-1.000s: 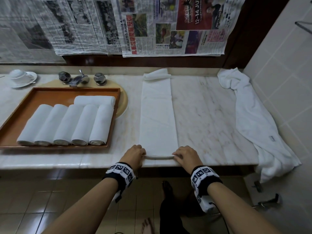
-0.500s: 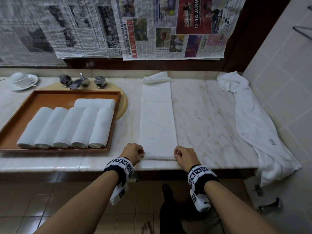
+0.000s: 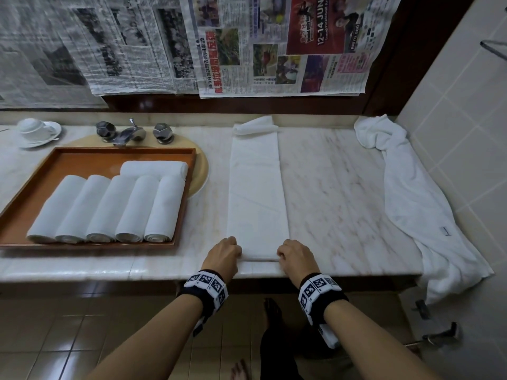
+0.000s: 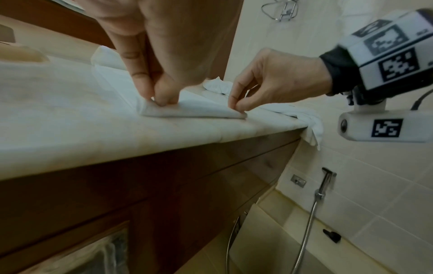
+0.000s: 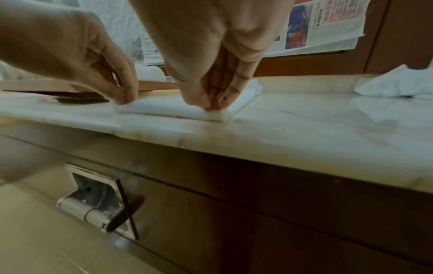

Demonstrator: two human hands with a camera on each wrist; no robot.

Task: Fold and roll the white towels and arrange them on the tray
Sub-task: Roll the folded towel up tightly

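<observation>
A white towel (image 3: 256,193) folded into a long narrow strip lies on the marble counter (image 3: 343,193), running from the front edge to the back wall. Its near end (image 4: 187,109) is turned over into a first small roll. My left hand (image 3: 226,255) pinches the left corner of that roll and my right hand (image 3: 292,256) pinches the right corner (image 5: 214,113). To the left stands an orange tray (image 3: 82,160) holding several rolled white towels (image 3: 109,209), one lying crosswise behind the row.
A loose white towel (image 3: 411,193) drapes over the counter's right end beside the tiled wall. A tap with two knobs (image 3: 131,133) and a cup on a saucer (image 3: 35,130) stand behind the tray. Newspaper sheets (image 3: 247,42) hang above.
Both hands have moved slightly away from the counter's front edge, turning the towel's near end over into a thicker roll.
</observation>
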